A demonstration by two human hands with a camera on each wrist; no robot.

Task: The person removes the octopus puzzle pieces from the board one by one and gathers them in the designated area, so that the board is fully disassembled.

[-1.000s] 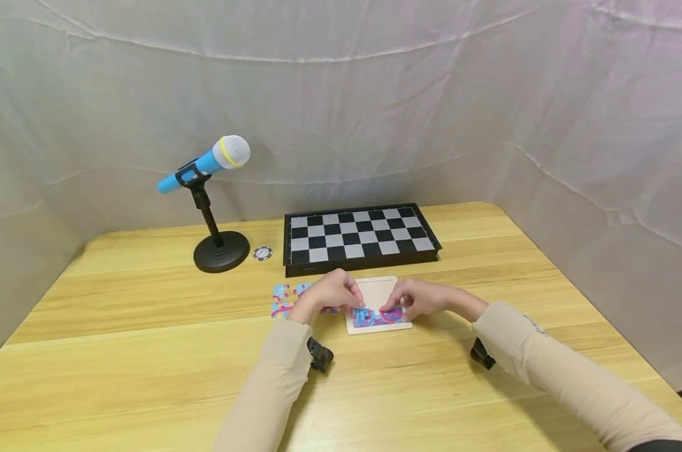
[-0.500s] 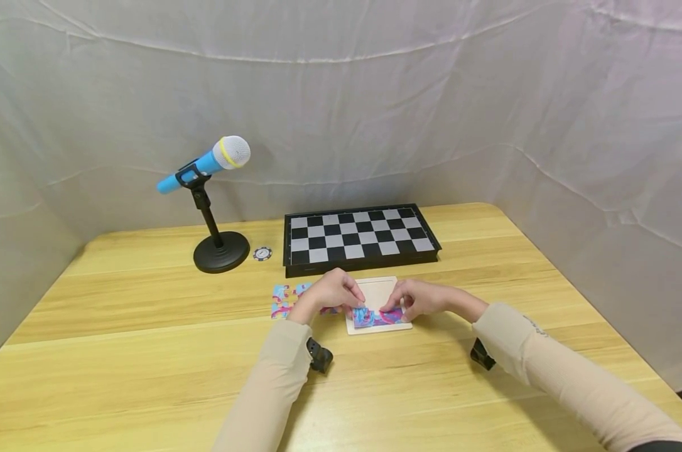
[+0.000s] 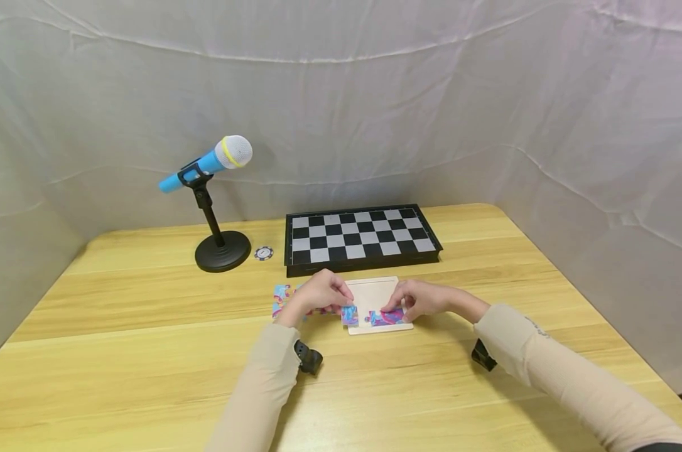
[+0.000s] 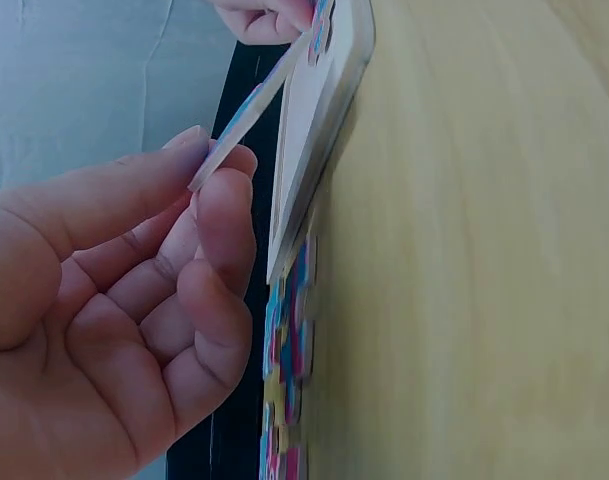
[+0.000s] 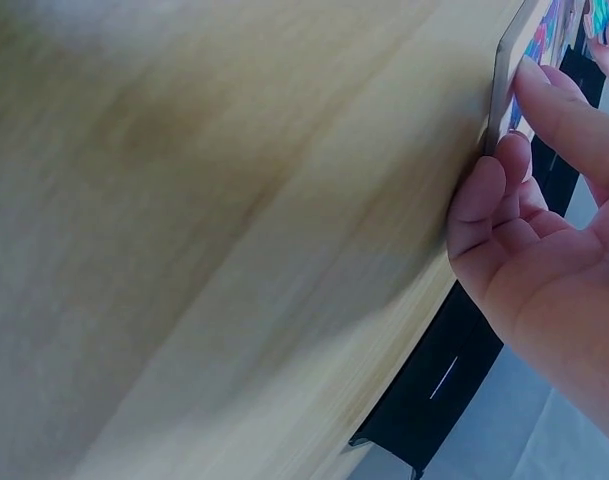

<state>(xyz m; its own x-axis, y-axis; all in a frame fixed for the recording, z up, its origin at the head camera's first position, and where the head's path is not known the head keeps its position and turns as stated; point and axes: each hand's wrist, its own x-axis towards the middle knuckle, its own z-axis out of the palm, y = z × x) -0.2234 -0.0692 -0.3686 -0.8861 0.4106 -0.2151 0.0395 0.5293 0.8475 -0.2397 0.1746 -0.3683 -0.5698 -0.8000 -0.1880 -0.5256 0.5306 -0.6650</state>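
Note:
In the head view, my left hand (image 3: 320,294) pinches a blue and purple jigsaw piece (image 3: 349,316) between thumb and fingers. That piece is raised and tilted over the left edge of a pale wooden puzzle tray (image 3: 372,290). From the left wrist, it appears as a thin slab (image 4: 246,118) rising off the tray. My right hand (image 3: 422,297) holds a pink and purple jigsaw piece (image 3: 382,319) in the tray's lower right, thumb and index finger on it. The right wrist view shows its other fingers (image 5: 474,200) curled beside the tray's edge.
Several loose jigsaw pieces (image 3: 281,292) lie left of the tray, partly behind my left hand. Behind the tray sits a black-framed checkered board (image 3: 363,235). A blue toy microphone (image 3: 208,163) on a black stand (image 3: 222,251) and a poker chip (image 3: 264,253) are farther left.
My left hand has moved left, lifting its piece away from the right-hand piece, so a gap now parts them. The right hand stays in place.

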